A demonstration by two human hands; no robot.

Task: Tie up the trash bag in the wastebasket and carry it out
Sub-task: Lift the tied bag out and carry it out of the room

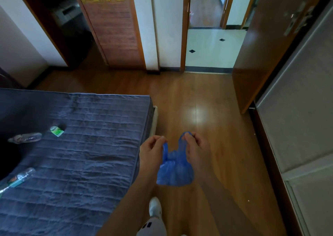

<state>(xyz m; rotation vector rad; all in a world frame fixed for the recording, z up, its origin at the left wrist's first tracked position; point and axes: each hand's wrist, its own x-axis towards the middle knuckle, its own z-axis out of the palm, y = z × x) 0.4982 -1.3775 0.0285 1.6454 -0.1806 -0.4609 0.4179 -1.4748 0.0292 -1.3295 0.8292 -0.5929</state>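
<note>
**Blue trash bag held aloft by both handles in bedroom**

From my remote seat, I watched both hands hold the blue trash bag (174, 171) in the air above the wooden floor (207, 95), just beside the foot corner of the bed (81, 154). My left hand (153, 149) had its grip pinched together on the bag's left handle loop, and my right hand (195, 145) was clamped the same way on the right loop, which poked up past the fingertips. The two hands stood near each other, the handles drawn apart, and the bunched body of the bag hung below and between them. A white shoe (155, 207) showed on the floor beneath the bag. On the bed's dark quilted cover lay two clear plastic bottles (25, 138) and a small green-and-white carton (57, 130), well apart from the bag. Ahead, an open brown door (266, 43) gave onto a white tiled hallway (212, 50).
</note>
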